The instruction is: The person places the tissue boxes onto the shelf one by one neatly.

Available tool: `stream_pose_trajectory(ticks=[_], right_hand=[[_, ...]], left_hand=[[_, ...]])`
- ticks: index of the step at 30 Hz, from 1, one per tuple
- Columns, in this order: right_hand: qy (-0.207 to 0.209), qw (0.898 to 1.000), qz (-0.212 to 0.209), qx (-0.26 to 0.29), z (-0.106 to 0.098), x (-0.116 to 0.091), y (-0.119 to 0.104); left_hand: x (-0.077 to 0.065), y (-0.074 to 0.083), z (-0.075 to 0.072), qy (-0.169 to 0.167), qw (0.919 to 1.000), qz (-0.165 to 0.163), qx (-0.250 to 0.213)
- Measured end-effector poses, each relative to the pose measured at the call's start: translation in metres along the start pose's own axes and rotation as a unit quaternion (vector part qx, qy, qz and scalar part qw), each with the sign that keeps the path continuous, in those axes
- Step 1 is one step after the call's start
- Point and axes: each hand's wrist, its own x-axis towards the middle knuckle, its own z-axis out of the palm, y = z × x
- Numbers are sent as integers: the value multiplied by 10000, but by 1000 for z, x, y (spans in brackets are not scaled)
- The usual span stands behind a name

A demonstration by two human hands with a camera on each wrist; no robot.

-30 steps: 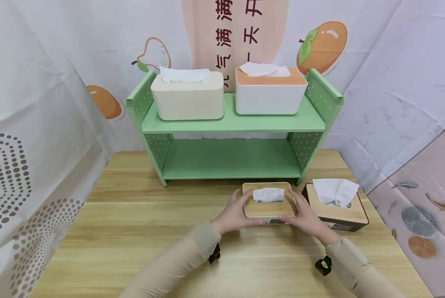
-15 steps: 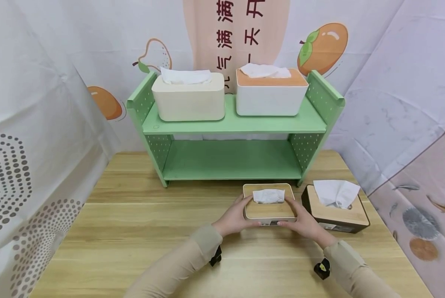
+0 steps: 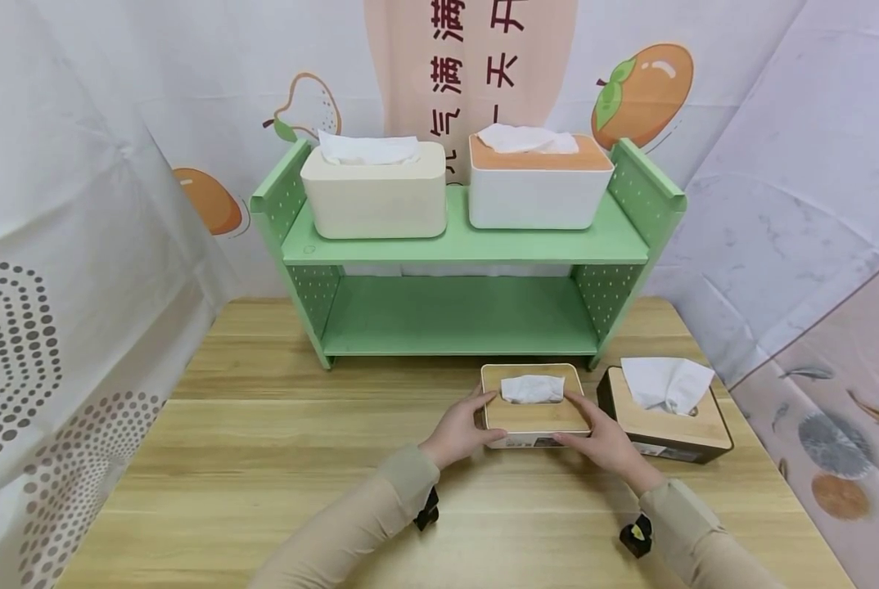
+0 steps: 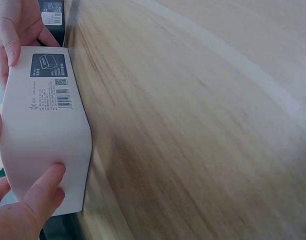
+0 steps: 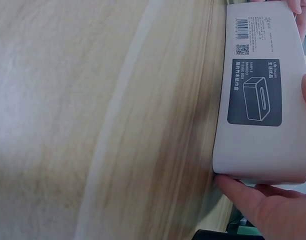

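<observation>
A white tissue box (image 3: 535,419) with a bamboo lid and a tuft of tissue stands on the wooden table, just in front of the shelf. My left hand (image 3: 460,429) holds its left end, the thumb at the front corner. At the opposite end, my right hand (image 3: 606,442) grips it with fingers over the lid's edge and thumb on the front. A printed label shows on the box's front (image 5: 263,150) in the right wrist view. Close to my right hand is a black tissue box (image 3: 668,419) with a bamboo lid, set slightly askew.
A green two-tier shelf (image 3: 462,315) stands at the back of the table (image 3: 285,458). Its upper tier bears a cream tissue box (image 3: 376,200) and a white one with an orange-brown lid (image 3: 535,196). Printed cloth hangs behind and on both sides.
My left thumb has shifted left along the white box's front, and my right fingers have moved slightly on its lid. The box itself stays nearly in place.
</observation>
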Motion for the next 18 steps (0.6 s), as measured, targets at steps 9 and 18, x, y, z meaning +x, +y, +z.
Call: stream_pose_trajectory(ticks=[9, 18], right_hand=[[94, 9991, 410, 83, 1, 1, -2], [296, 9971, 685, 138, 1, 2, -4]], left_hand=[[-1, 0, 1, 90, 9998, -122, -140], [0, 0, 2, 89, 9996, -166, -232]])
